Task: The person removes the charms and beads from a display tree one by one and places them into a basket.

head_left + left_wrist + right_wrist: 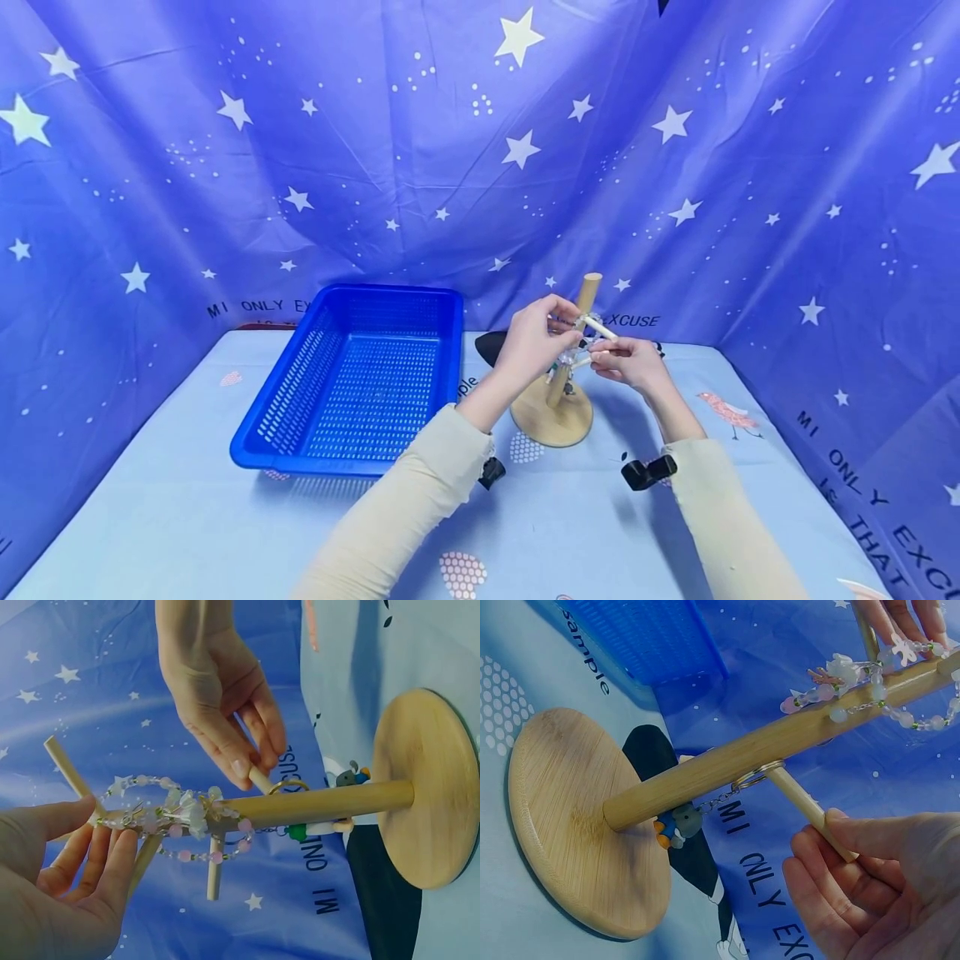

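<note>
A wooden stand with a round base (551, 421) and upright post (590, 292) carries several side pegs. Near the upper pegs, a pink and clear beaded bracelet (196, 817) with pale flowers hangs around the post. My left hand (531, 340) pinches the bracelet's beads beside an upper peg (66, 769). Lower down, my right hand (633, 364) pinches the end of a peg (802, 795) between thumb and fingers. A metal key ring (757, 775) sits at that peg's inner end, and its chain holds a small grey, blue and orange figure (679, 825).
Left of the stand is a blue perforated plastic basket (348, 465). Both rest on a pale blue patterned cloth (187, 500). A starry blue curtain (450, 125) rises behind. Another charm with green on it (298, 831) hangs by the post.
</note>
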Tool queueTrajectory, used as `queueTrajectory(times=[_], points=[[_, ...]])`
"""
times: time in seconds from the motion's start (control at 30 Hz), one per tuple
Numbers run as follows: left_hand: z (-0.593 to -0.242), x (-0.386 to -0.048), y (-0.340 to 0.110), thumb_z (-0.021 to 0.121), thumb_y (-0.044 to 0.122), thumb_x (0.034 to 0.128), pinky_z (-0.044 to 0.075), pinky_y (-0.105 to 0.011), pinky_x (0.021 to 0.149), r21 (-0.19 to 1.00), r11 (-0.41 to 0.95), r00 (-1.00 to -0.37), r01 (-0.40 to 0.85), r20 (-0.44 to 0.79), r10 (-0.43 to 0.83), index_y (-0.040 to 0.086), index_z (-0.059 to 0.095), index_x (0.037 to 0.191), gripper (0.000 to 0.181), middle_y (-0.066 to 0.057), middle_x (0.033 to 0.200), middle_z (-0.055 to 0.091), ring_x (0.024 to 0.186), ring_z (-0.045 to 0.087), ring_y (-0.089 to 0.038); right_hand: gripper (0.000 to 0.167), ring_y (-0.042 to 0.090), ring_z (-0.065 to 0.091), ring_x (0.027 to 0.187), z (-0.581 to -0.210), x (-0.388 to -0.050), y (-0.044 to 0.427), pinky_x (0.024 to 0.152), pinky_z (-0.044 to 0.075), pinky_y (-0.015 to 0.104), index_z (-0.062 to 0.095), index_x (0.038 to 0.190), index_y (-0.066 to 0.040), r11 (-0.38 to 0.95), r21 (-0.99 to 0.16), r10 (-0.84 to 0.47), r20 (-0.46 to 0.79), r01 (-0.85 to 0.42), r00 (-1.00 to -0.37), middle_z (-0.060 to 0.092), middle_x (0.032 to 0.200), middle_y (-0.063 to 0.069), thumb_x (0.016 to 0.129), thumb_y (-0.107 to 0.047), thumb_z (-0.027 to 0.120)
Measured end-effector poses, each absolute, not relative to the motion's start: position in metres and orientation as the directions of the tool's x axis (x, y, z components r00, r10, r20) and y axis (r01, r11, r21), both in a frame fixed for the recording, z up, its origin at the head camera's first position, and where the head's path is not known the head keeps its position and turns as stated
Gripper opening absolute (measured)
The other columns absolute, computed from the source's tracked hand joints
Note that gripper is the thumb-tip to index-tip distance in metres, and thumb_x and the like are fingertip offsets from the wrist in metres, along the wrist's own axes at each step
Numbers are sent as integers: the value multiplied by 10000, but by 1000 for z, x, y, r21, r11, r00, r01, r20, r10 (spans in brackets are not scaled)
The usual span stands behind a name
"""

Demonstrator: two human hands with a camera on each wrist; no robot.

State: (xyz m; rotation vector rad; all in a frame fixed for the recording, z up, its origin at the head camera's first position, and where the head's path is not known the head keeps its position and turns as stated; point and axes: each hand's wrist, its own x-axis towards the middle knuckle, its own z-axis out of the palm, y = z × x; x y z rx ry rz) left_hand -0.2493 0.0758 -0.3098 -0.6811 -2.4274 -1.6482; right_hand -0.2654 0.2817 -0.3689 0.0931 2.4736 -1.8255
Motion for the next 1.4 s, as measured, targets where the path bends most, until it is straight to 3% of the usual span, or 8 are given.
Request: queueTrajectory(times=[0.53, 1.17, 1.4], points=[[-308, -252, 84, 742, 111, 895, 542, -145, 722, 836, 364, -909, 411, 344, 236, 127, 696, 1008, 124, -11, 941, 737, 812, 692, -99, 437, 14, 680, 755, -370, -264, 284, 827, 609, 242, 498, 1305, 189, 307, -948, 1, -84, 80, -996, 678, 778, -125, 962, -46, 632], [-303, -246, 82, 709, 122, 923, 537, -155, 698, 851, 323, -898, 413, 321, 302, 156, 721, 996, 82, 4, 972, 762, 797, 684, -69, 428, 1, 657, 747, -366, -264, 280, 796, 604, 197, 460, 1336, 200, 327, -939, 21, -109, 109, -994, 645, 778, -129, 966, 19, 575], [-303, -241, 81, 710, 112, 920, 543, -150, 653, 879, 272, -896, 391, 296, 331, 145, 727, 986, 76, -9, 963, 762, 751, 675, -35, 343, -11, 643, 740, -366, -264, 280, 804, 608, 212, 529, 1271, 163, 325, -935, 48, -129, 138, -990, 633, 807, -96, 952, 47, 581]])
